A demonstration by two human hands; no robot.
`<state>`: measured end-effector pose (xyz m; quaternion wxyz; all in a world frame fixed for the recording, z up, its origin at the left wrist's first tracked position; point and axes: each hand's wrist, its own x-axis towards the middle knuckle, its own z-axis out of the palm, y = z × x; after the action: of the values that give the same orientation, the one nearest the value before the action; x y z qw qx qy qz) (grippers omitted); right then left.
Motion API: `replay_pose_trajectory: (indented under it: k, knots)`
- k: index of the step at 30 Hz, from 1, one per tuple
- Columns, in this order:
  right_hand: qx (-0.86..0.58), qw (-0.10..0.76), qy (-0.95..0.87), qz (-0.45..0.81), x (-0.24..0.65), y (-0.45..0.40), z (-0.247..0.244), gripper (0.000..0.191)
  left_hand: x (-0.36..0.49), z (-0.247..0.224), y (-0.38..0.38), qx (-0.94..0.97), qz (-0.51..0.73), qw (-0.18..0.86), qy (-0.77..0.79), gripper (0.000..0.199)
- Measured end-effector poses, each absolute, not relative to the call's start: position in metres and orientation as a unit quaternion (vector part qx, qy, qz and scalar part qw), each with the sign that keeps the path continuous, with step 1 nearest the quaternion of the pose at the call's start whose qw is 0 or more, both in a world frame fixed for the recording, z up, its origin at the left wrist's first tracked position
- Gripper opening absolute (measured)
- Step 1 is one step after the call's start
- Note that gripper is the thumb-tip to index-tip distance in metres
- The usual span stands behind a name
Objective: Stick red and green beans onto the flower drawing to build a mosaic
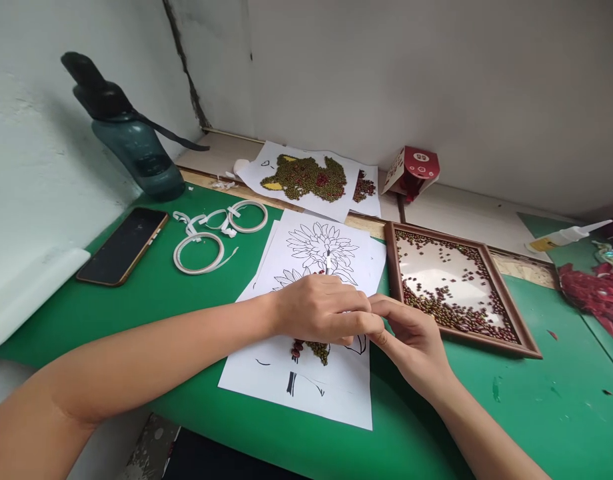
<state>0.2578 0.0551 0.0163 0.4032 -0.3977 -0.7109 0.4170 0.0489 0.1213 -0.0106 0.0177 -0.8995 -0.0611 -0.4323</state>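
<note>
My left hand (319, 310) reaches across a white sheet (346, 400) with flowers drawn in black outline. Its fingers are bent and pressed together, their tips meeting those of my right hand (414, 340) at the sheet's right side. The right thumb and forefinger are pinched; whatever lies between the fingertips is hidden or too small to make out. Green beans (319, 351) and dark red beans (297, 349) cover part of the drawing just below my left hand. A flower outline (322, 245) shows above it, and the middle of the drawing is covered by my hand.
Right of the sheet, a brown frame tray (509, 293) holds loose beans. Rolls of double-sided tape (199, 272), a phone (124, 247) and a bottle (136, 150) stand at left. Behind are a bean-covered picture (306, 179), a red box (420, 165) and a glue bottle (561, 238).
</note>
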Motion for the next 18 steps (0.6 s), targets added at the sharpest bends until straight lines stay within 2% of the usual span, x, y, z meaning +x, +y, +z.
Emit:
replay_pose_trajectory:
  k: [18]
  knots:
    - [-0.401,0.41,-0.711,0.407,0.2599,0.0555,0.0149,0.012,0.0515,-0.0093,0.1191,-0.878,-0.475,0.017,-0.051,0.026]
